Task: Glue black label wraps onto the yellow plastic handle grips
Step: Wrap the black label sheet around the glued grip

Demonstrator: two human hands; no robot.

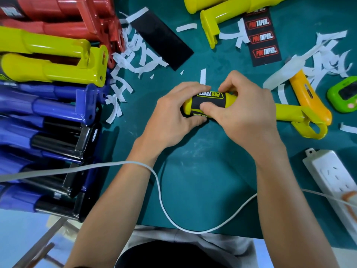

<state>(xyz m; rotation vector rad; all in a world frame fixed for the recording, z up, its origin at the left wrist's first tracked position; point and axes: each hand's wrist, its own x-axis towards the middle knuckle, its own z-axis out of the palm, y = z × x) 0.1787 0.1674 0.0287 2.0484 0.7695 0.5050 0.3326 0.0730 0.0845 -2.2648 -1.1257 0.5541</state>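
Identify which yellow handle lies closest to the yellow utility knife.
The centre yellow handle with the black wrap: its bracket end lies beside the utility knife. The others lie far left and along the top.

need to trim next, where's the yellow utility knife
Head view, right side: the yellow utility knife lies on the green mat, just left of the small green device.

My green table (202,171) is littered with white paper strips (135,55). At my left lie stacked red grips (67,18) and blue grips (48,105). To my right sit a yellow utility knife (309,97), a green timer (345,93) and a white power strip (332,175). A white cable (160,194) loops across the near edge.
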